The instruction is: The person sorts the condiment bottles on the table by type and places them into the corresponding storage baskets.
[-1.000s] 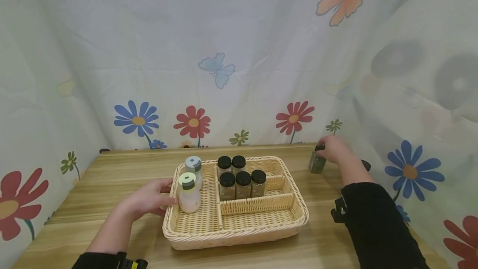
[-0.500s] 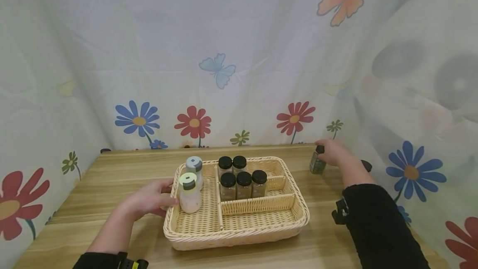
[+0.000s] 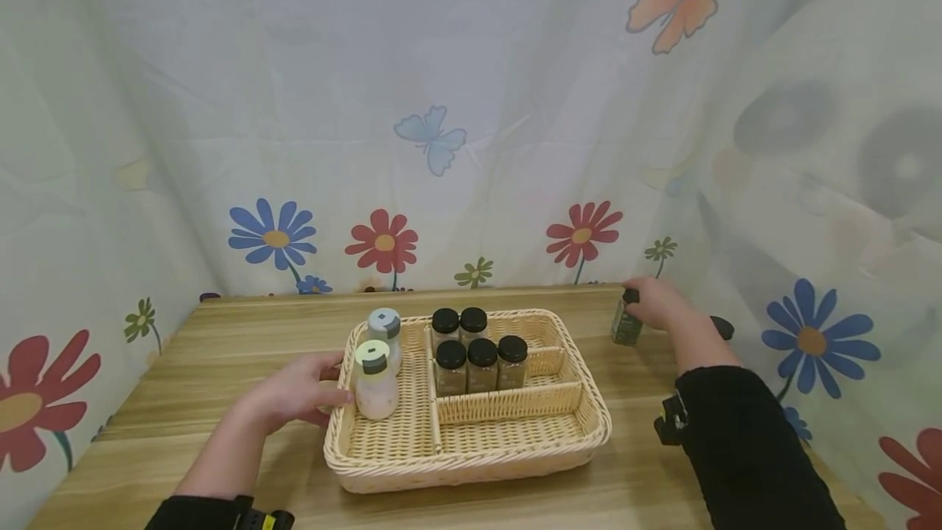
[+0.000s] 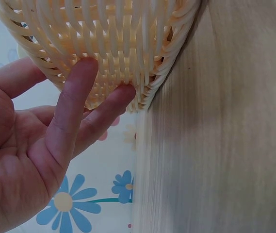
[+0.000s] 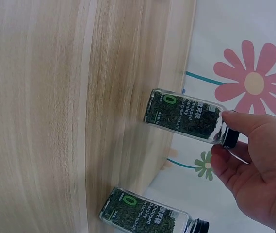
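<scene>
My left hand (image 3: 298,391) holds the left side of a wicker basket (image 3: 471,477). Its thumb lies at the rim in the head view; in the left wrist view, fingertips (image 4: 87,65) touch the outer wall. To the basket's right, my right hand (image 3: 658,303) pinches the black-capped neck of a glass spice jar (image 3: 627,327). The right wrist view shows its label, "Chopped Parsley", and dark green flakes (image 5: 184,116). The jar stands upright at the table; whether its base touches is unclear. A second parsley jar (image 5: 142,213) stands close by, mostly hidden behind my forearm in the head view.
Several black-capped jars (image 3: 482,370) stand in the basket's divided right part. Two pale shakers (image 3: 377,391), one yellow-topped and one grey-topped, occupy its left compartment. A flowered curtain (image 3: 471,186) rises behind the wooden table (image 3: 257,334).
My right fingers have shifted slightly on the jar, so more of its black cap shows. My left hand and the basket keep their places.
</scene>
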The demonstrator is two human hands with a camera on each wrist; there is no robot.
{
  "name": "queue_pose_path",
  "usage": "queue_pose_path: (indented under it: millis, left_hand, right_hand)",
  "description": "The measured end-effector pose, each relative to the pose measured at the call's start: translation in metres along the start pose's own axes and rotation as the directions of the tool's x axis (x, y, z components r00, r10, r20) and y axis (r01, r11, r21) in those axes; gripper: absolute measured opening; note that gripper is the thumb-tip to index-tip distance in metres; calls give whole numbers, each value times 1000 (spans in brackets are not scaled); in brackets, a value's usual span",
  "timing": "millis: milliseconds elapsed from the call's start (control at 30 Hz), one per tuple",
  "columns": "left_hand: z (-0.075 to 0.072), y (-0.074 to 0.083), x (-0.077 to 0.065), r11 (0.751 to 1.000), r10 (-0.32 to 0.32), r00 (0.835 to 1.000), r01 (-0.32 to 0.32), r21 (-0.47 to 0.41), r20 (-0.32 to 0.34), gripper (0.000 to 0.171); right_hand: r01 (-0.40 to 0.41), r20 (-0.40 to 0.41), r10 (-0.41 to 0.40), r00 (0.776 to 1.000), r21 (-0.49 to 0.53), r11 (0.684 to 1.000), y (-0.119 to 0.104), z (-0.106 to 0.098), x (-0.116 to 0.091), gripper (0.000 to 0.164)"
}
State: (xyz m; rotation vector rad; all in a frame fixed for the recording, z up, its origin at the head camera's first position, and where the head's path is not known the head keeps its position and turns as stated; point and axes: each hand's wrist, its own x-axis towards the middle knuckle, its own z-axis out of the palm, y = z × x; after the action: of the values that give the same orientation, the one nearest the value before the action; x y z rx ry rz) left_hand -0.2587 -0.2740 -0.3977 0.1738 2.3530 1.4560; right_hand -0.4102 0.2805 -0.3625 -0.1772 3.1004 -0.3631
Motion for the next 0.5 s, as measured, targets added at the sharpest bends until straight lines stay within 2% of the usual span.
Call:
queue_pose_path:
  millis: [500]
  left_hand:
    - [1,2,-1,1000,-3,1000,3,7,-10,81]
  right_hand:
    - [8,-25,-7,1000,32,999,-1,6,-3,53]
